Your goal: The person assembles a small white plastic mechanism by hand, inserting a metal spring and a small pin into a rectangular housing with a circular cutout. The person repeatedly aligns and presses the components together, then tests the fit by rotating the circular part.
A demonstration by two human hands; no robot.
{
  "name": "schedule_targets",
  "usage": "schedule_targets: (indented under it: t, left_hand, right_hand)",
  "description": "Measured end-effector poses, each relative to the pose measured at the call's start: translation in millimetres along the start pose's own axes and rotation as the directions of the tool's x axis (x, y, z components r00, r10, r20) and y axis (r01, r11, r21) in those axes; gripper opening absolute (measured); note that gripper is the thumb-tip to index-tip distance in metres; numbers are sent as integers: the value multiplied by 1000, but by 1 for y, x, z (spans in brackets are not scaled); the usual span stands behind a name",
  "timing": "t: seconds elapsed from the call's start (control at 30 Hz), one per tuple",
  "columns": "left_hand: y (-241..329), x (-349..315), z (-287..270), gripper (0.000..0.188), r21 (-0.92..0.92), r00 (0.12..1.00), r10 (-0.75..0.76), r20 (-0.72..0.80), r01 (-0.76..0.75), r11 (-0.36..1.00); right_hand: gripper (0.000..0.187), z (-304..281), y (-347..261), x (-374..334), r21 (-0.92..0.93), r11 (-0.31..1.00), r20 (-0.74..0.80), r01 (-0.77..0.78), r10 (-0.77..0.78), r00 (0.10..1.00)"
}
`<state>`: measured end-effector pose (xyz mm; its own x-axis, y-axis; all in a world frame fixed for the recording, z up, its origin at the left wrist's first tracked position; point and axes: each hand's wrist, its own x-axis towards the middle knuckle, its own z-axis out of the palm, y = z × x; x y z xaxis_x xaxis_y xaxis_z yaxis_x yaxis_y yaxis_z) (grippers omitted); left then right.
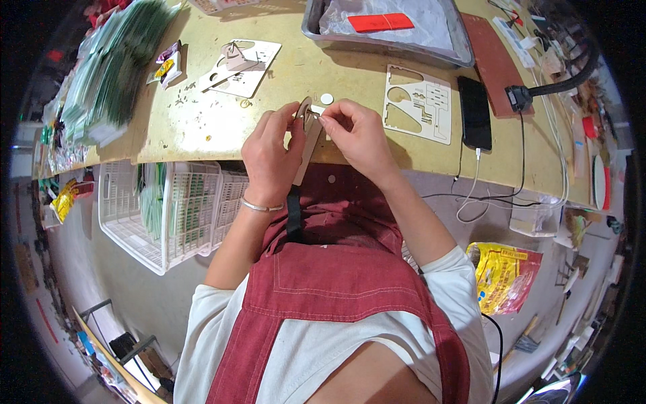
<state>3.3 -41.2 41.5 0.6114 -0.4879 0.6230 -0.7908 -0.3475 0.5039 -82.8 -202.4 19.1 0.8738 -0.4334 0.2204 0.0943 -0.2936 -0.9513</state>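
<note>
At the table's near edge my left hand (270,149) is closed on a thin, flat wooden piece (307,153), whose long pale strip hangs down below the fingers. A rounded end of it shows between my two hands. Close beside it, my right hand (356,135) pinches at the same spot, thumb and forefinger together; what lies between those fingertips is too small to make out. Just beyond the fingers lies a small white disc (327,98). To the right rests a pale cut-out sheet (418,102) with shaped openings, and to the left another cut-out sheet (254,75) with loose pieces on it.
A metal tray (464,50) with plastic film and a red packet (381,23) stands at the back. Stacked sleeves (111,74) fill the left; a phone (474,114) and cables lie right. Below the table stand a white basket (138,246) and a yellow bag (501,277).
</note>
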Motion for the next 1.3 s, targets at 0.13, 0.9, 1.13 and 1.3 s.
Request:
schedule_targets:
  t: [0.13,0.9,1.13,1.3]
  left_hand:
    - [2,0,-1,25,33,1000,-14,24,13,999]
    - [-7,-17,8,29,-107,993,10,-121,-23,994]
    - [-9,-19,10,22,-176,989,-78,-127,55,983]
    - [-5,-19,10,18,-215,987,-101,-129,72,974]
  right_hand:
    - [10,0,-1,1,-31,999,-11,34,-34,999]
    - [11,7,10,0,47,998,-5,-35,35,999]
    - [11,3,3,4,39,997,59,-65,63,996]
    - [9,8,6,2,32,999,21,-12,11,1000]
